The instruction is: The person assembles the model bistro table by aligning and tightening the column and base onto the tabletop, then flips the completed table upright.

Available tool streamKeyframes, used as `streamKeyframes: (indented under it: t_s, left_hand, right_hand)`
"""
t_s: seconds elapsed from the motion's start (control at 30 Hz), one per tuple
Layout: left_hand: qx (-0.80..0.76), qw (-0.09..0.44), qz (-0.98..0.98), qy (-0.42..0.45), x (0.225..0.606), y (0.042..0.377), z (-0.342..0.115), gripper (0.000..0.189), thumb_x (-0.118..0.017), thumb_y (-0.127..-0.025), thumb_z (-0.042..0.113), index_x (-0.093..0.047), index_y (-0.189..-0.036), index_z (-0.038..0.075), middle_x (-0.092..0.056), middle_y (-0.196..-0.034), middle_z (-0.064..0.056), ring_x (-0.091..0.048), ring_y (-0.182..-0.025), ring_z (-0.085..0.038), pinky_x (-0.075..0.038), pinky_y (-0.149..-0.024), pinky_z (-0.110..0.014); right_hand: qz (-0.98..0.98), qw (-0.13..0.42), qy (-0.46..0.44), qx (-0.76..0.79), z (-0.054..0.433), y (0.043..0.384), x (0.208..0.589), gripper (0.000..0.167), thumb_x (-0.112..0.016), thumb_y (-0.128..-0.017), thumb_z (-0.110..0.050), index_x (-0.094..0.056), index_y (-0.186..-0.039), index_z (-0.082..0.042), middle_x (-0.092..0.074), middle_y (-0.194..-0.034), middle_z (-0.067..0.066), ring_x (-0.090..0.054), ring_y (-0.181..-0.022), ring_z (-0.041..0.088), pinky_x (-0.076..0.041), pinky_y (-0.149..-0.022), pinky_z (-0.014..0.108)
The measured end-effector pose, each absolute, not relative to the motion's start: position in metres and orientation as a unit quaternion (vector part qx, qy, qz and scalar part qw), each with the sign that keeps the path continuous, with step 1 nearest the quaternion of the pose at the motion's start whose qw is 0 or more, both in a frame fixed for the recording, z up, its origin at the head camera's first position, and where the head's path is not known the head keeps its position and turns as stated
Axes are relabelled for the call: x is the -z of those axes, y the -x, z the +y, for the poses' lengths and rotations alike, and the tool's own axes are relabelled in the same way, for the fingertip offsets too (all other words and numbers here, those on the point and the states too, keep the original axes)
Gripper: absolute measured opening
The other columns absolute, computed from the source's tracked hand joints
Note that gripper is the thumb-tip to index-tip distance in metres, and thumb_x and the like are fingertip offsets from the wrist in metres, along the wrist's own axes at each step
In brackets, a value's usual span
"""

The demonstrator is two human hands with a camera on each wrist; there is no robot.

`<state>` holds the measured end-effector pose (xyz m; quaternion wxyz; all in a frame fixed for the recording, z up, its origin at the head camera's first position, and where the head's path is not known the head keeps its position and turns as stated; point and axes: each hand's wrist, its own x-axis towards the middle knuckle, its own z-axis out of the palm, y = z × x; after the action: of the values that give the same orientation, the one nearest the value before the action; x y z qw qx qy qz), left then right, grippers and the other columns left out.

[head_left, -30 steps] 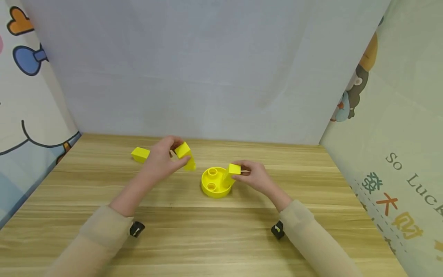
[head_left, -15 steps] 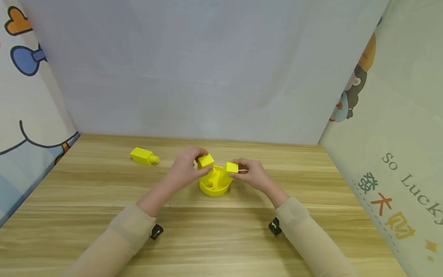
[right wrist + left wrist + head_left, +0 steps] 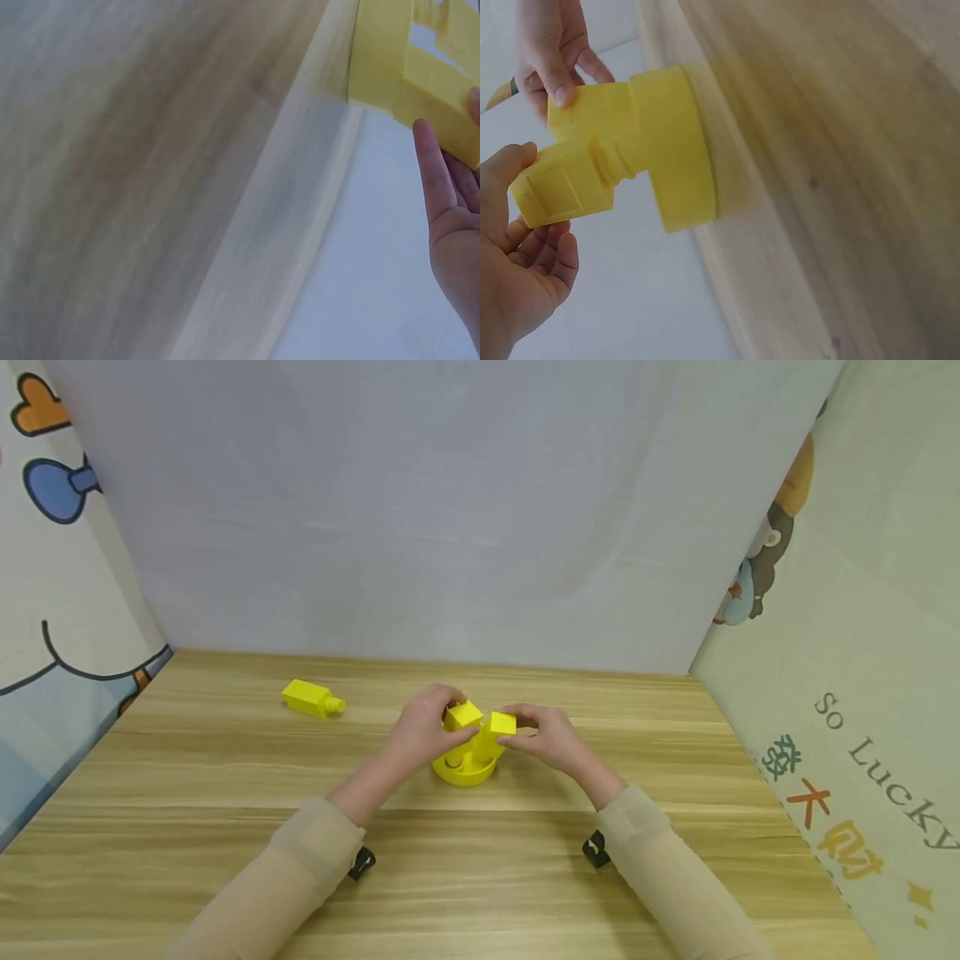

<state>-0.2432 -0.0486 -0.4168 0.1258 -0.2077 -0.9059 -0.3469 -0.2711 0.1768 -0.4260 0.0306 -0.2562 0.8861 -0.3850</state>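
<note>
A round yellow base (image 3: 467, 777) with a raised rim and sockets sits on the wooden table. My left hand (image 3: 424, 727) pinches a square yellow block with a threaded end (image 3: 566, 184) between thumb and fingers. That block is tilted over the base, its threaded end toward the inside; whether it sits in a socket I cannot tell. On the right side of the base, my right hand (image 3: 551, 737) holds a second yellow block (image 3: 501, 727), which stands in the base. One socket (image 3: 453, 762) shows at the front left of the base.
Another yellow block with a threaded end (image 3: 311, 697) lies on its side at the back left of the wooden table (image 3: 480, 877). A pale cloth wall (image 3: 450, 527) rises behind the table, and printed panels flank both sides.
My left hand has moved right with its block, from beside the base to over it. The block lying at the left has come into fuller view. My right hand stays nearly in place.
</note>
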Motion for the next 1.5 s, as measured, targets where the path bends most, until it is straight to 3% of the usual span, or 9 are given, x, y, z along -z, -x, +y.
streamKeyframes:
  t_s: [0.4,0.63,0.93,1.27,1.5]
  left_hand:
    - [0.351,0.14,-0.899,0.223,0.434,0.243,-0.047,0.044,-0.081,-0.074,0.025,-0.06,-0.108,0.004,-0.059,-0.1,-0.007,-0.055,-0.083,-0.017,-0.052,-0.072,-0.027]
    - [0.377,0.112,-0.889,0.236,0.433,0.244,-0.054,0.044,-0.082,-0.073,0.025,-0.061,-0.108,0.007,-0.059,-0.101,-0.006,-0.057,-0.085,-0.018,-0.053,-0.074,-0.028]
    - [0.393,0.054,-0.858,0.327,0.435,0.247,-0.068,0.041,-0.077,-0.078,0.021,-0.065,-0.116,0.01,-0.06,-0.1,-0.003,-0.056,-0.087,-0.016,-0.053,-0.078,-0.036]
    - [0.396,-0.013,-0.846,0.356,0.436,0.247,-0.076,0.042,-0.069,-0.085,0.015,-0.059,-0.126,0.012,-0.06,-0.122,-0.006,-0.056,-0.106,-0.022,-0.051,-0.087,-0.038]
    - [0.41,-0.017,-0.857,0.313,0.434,0.24,-0.071,0.059,-0.077,-0.079,0.022,-0.052,-0.131,0.011,-0.053,-0.132,-0.008,-0.05,-0.118,-0.026,-0.043,-0.099,-0.047]
  right_hand:
    - [0.885,0.031,0.262,0.383,0.177,0.271,0.427,0.044,-0.072,-0.083,-0.024,-0.061,-0.123,-0.008,-0.064,-0.12,0.008,-0.062,-0.106,0.024,-0.052,-0.089,0.035]
    - [0.885,0.028,0.262,0.384,0.177,0.27,0.426,0.043,-0.073,-0.083,-0.023,-0.062,-0.123,-0.007,-0.064,-0.12,0.009,-0.063,-0.106,0.025,-0.052,-0.09,0.037]
    - [0.886,0.029,0.263,0.381,0.179,0.272,0.43,0.043,-0.072,-0.084,-0.023,-0.061,-0.123,-0.007,-0.063,-0.121,0.009,-0.062,-0.106,0.024,-0.05,-0.092,0.039]
    - [0.886,0.027,0.271,0.375,0.178,0.272,0.43,0.046,-0.072,-0.084,-0.025,-0.06,-0.124,-0.007,-0.063,-0.122,0.01,-0.061,-0.108,0.025,-0.051,-0.091,0.04]
    - [0.883,0.029,0.267,0.384,0.177,0.274,0.431,0.045,-0.072,-0.083,-0.025,-0.061,-0.123,-0.008,-0.063,-0.122,0.008,-0.061,-0.107,0.024,-0.051,-0.091,0.039]
